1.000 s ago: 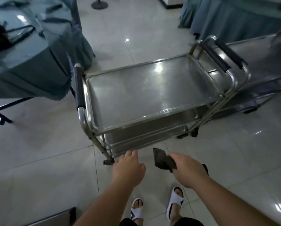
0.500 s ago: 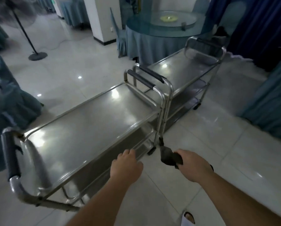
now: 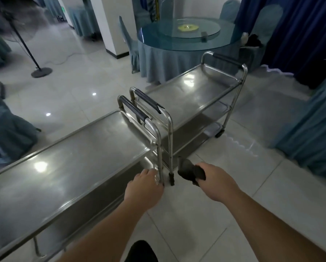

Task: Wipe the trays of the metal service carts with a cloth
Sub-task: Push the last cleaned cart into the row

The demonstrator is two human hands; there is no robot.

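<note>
Two metal service carts stand end to end. The near cart's top tray point(image 3: 67, 167) runs from the lower left toward the centre, bare and shiny. The far cart's top tray point(image 3: 192, 91) lies beyond it, with lower shelves beneath. Their padded handles point(image 3: 139, 106) meet in the middle. My left hand point(image 3: 144, 188) hovers by the near cart's right leg, fingers loosely curled, holding nothing. My right hand point(image 3: 217, 183) is closed around a dark cloth point(image 3: 191, 172), just right of the carts' legs and above the floor.
A round table point(image 3: 179, 40) with a blue skirt and glass turntable stands behind the far cart. Blue curtains point(image 3: 309, 110) hang on the right. A fan stand point(image 3: 41, 71) and a white pillar point(image 3: 113, 25) are at the back left, more draped tables at the left edge.
The view has swung up and to the right, from the near cart's side to the junction of both carts. Both hands stayed in front of me, the cloth still in the right.
</note>
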